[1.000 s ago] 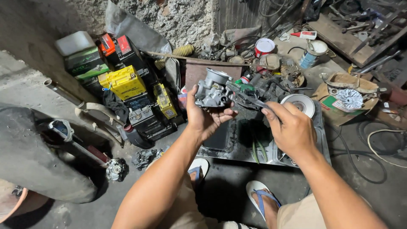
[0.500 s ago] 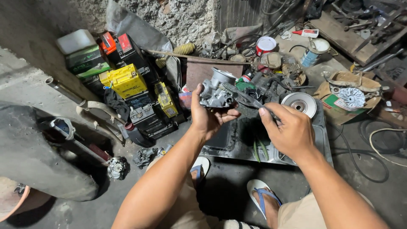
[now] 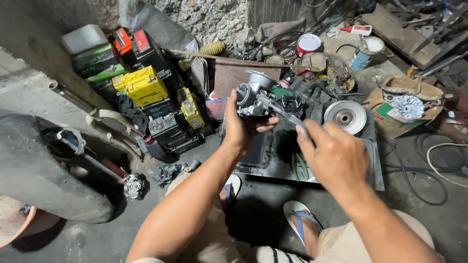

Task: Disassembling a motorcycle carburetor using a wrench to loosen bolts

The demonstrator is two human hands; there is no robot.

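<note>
1. One grey metal carburettor [image 3: 256,95], partly hidden by the left hand [image 3: 242,127] clasping it above the dark metal tray [image 3: 375,170].
2. One flat metal tool [image 3: 287,116], its handle hidden inside the closed right hand [image 3: 336,156].

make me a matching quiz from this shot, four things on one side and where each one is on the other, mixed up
Things:
1. carburetor
2. yellow battery
3. round metal disc
4. red and white can

Places:
A. in the tray, right of the hands
B. held in the left hand
C. at the back near the stone wall
D. in the stack on the left

Pairs: 1-B, 2-D, 3-A, 4-C
</note>
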